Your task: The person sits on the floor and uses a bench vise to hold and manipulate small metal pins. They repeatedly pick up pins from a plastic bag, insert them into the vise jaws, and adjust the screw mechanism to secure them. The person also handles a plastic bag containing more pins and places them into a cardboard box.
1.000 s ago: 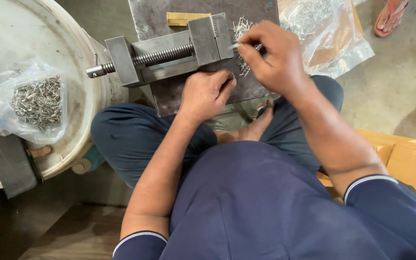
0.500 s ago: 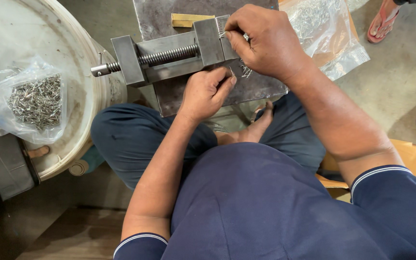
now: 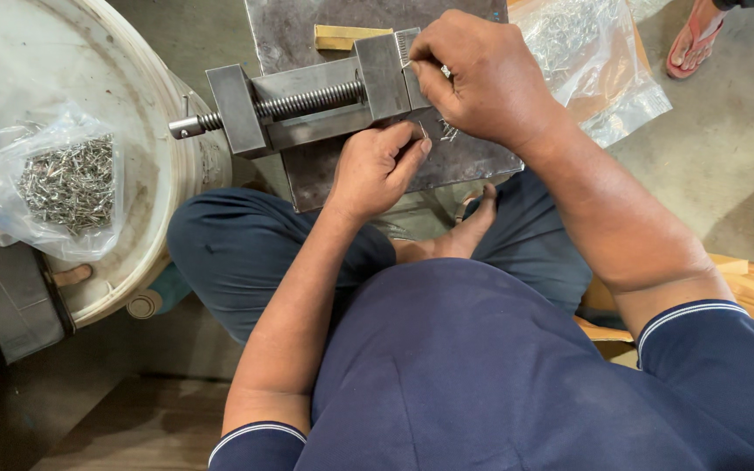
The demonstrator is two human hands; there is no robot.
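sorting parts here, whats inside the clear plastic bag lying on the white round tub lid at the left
The clear plastic bag on the white round tub lid holds a heap of small silvery metal pins. How deep the heap goes, and anything beneath it, is covered.

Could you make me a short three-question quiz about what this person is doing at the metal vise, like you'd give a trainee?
1. True or false: the right hand is at the jaw end of the metal vise.
2. Where does the clear bag of small metal pins lie? A) on the round white surface B) on the person's lap C) inside the vise
3. Fill in: the left hand rests on the grey metal ____ under the vise.

Key: 1 true; 2 A; 3 plate.
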